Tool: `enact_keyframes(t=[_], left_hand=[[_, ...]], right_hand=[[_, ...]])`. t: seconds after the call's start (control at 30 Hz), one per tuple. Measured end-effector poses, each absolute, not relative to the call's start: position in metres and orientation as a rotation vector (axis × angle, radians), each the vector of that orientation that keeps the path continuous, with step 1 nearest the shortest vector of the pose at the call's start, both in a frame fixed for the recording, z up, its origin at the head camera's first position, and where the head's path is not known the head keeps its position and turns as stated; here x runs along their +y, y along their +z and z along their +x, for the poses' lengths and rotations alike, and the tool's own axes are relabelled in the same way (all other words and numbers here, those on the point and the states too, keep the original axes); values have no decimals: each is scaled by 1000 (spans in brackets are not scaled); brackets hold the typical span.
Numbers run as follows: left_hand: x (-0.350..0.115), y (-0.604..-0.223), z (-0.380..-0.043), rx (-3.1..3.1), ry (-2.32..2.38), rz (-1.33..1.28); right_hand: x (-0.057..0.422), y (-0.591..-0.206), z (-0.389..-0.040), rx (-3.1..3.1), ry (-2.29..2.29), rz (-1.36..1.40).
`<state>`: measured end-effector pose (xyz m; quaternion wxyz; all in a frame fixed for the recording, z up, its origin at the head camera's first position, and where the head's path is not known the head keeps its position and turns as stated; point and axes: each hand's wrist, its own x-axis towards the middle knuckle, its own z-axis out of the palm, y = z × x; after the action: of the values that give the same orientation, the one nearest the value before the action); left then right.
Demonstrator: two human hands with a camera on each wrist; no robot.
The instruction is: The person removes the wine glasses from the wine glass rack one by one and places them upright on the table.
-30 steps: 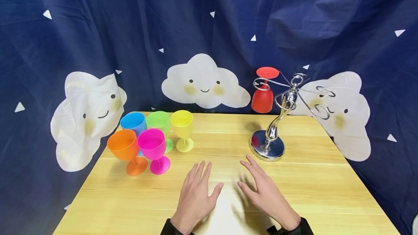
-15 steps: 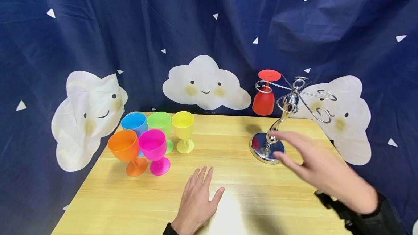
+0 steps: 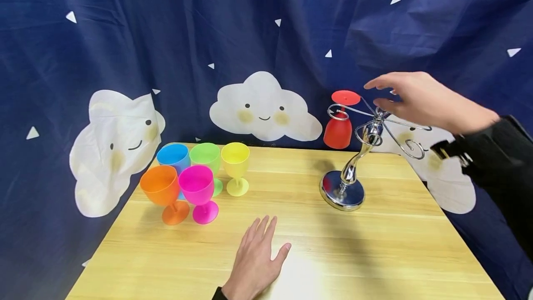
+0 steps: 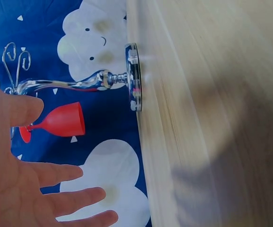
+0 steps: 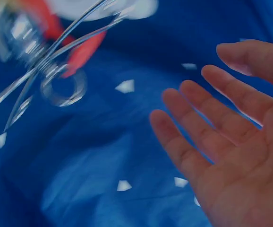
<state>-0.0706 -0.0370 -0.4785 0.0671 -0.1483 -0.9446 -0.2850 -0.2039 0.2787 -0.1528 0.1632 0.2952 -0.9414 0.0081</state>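
Note:
My right hand (image 3: 429, 98) is raised at the top of a chrome stemware rack (image 3: 354, 161), fingers loosely bent and apart, holding nothing. In the right wrist view that palm (image 5: 240, 146) faces the camera, clear of the rack's blurred wire arms (image 5: 46, 56). A red plastic goblet (image 3: 338, 131) hangs upside down from the rack's left arm by its foot. My left hand (image 3: 256, 258) is spread low over the front of the table, nothing in it. Its straight fingers also show in the left wrist view, with the red goblet (image 4: 63, 120) beyond.
Several goblets stand upright at the table's left: orange (image 3: 160, 186), magenta (image 3: 197, 184), blue (image 3: 172, 154), green (image 3: 206, 154) and yellow (image 3: 235, 159). The wooden table (image 3: 283, 189) backs onto a dark blue curtain (image 3: 250, 22) with clouds and white triangles.
My right hand has swung right and up from above the table's front to the rack's top. The left hand has hardly moved, and the goblets stay where they were.

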Motion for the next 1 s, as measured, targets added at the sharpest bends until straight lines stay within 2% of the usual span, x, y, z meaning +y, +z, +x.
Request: enact_keyframes(t=[0.17, 0.33, 0.73, 1.0], left_hand=[[-35, -478, -71, -2845, -868, -455], [-34, -477, -72, -2854, -904, -456], [-34, -474, -72, -2838, -990, -429], [-34, -476, -71, -2835, -973, -429]], right_hand=[[281, -159, -259, -2904, -106, 853], [274, -171, -291, -3127, -120, 851], [253, -177, -321, -3311, -210, 759], [259, -180, -336, -3232, -209, 628]])
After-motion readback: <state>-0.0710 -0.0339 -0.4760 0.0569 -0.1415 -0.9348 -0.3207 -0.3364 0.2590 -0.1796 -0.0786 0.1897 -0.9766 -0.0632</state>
